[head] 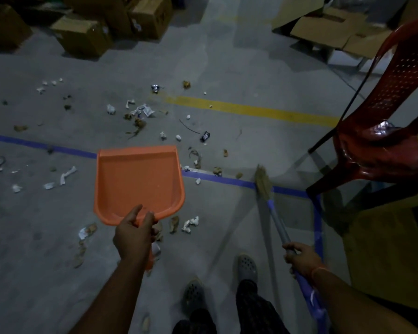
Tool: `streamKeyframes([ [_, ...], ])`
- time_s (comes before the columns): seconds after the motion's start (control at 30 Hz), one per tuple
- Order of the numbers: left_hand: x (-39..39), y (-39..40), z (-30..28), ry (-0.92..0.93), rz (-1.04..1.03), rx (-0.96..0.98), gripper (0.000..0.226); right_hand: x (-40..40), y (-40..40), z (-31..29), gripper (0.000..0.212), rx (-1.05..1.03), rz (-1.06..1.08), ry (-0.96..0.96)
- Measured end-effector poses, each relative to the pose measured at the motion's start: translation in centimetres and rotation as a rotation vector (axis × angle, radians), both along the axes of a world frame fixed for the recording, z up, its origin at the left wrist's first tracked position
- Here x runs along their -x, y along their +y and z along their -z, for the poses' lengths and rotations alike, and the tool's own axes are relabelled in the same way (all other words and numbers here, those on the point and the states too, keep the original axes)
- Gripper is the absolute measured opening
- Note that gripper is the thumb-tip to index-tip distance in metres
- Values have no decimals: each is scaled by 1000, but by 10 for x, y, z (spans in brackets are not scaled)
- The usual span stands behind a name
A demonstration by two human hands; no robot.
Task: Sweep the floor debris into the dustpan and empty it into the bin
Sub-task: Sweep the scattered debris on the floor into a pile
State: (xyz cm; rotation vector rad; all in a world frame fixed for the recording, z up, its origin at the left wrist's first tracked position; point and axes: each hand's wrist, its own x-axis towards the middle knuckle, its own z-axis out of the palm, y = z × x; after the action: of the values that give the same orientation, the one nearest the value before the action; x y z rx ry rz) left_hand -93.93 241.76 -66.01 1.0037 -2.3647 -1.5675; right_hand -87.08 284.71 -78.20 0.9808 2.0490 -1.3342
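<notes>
My left hand [134, 235] grips the handle of an orange dustpan [139, 182], held flat above the grey floor with its open edge pointing away from me; the pan looks empty. My right hand [302, 259] holds the grey and purple handle of a broom [274, 213]. The broom's straw head [263, 179] rests on the blue floor line to the right of the pan. Debris [140, 114] of crumpled white paper, wrappers and dry leaves lies scattered on the floor ahead, to the left, and under the dustpan. No bin can be made out for certain.
A red plastic chair [381, 131] stands tilted at the right, close to the broom. A dim yellow-brown object [391, 249] sits below it. Cardboard boxes [82, 34] line the back left, flattened cartons [333, 27] the back right. Yellow and blue lines cross the floor. My feet [246, 266] are at the bottom.
</notes>
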Motion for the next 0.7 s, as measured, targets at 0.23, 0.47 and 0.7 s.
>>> streamKeyframes([
  [0.23,20,28,4,3,-163,-4,43,64,-31,11,24,6,-330,-64],
  [0.47,24,34,11,13,-285,16,49,147,-74,-7,25,100,-867,-33],
  [0.7,51,41,10,31,-298,-1,45,179,-54,-16,27,95,-842,107],
])
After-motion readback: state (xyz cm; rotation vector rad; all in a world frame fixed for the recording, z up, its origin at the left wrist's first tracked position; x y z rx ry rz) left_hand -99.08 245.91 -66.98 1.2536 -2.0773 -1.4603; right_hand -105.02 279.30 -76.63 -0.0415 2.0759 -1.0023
